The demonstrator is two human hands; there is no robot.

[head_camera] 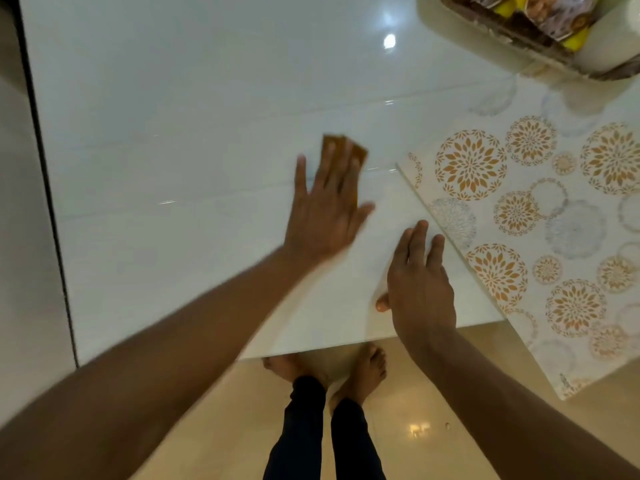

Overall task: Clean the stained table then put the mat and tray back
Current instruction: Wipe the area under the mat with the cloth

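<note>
Glossy white table, brown cloth on it.
Flowered mat (orange rosettes) overhangs the near edge; tray far right.

Glossy beige floor below; 2 bare feet, dark trousers.

You see a glossy white worktop, a brown cloth, and a white mat printed with orange and pale grey flower circles. The floor is beige; your trousers are black.
</note>
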